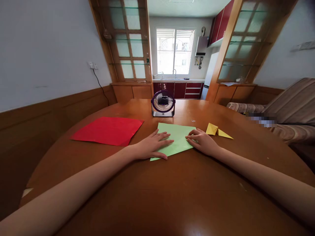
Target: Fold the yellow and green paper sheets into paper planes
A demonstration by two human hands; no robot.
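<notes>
A light green sheet of paper (179,139) lies on the wooden table in front of me. My left hand (155,145) rests flat on its left part, fingers spread and thumb near the lower edge. At the paper's right edge, my right hand (200,141) has its fingers bent and drawn together, gripping the sheet there. That hand covers part of the right edge. Just beyond it sits a folded yellow paper piece (212,129) with a pointed end, touched by neither hand.
A red sheet of paper (108,130) lies to the left on the table (157,196). Behind the green paper stands a small purple desk fan (162,102). A striped armchair (292,108) is at the right, beyond the table's rounded edge.
</notes>
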